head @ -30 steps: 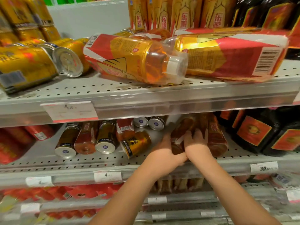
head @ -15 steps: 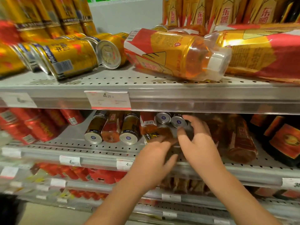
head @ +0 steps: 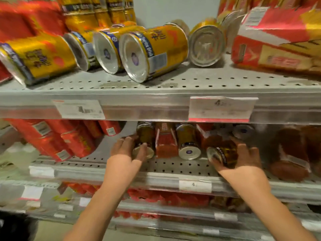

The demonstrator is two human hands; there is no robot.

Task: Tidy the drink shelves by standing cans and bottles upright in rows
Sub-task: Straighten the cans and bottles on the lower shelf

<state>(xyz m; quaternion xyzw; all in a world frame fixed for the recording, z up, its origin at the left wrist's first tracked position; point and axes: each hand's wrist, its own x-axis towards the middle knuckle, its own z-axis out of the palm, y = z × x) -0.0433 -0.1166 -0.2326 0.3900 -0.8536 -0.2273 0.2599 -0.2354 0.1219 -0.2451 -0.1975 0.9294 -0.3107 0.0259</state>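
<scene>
On the middle shelf (head: 173,166) several gold cans and red-labelled bottles lie on their sides. My left hand (head: 126,153) grips the leftmost lying gold can (head: 145,136) near its base, thumb across the end. My right hand (head: 243,158) holds another gold can (head: 224,153), lying tilted with its top toward me. Between my hands lie a red bottle (head: 165,141) and a third gold can (head: 188,142). On the upper shelf (head: 173,84) several larger gold cans (head: 152,53) lie tipped over, ends facing out.
Red packs (head: 57,138) lean at the left of the middle shelf. Brown bottles (head: 291,153) lie to the right of my right hand. A red and gold carton (head: 278,40) lies on the upper shelf at right. Price tags (head: 220,108) line the shelf edges.
The view has swung left. My hands have parted: the left moved to the leftmost lying can and gripped it, the right took hold of a can farther right.
</scene>
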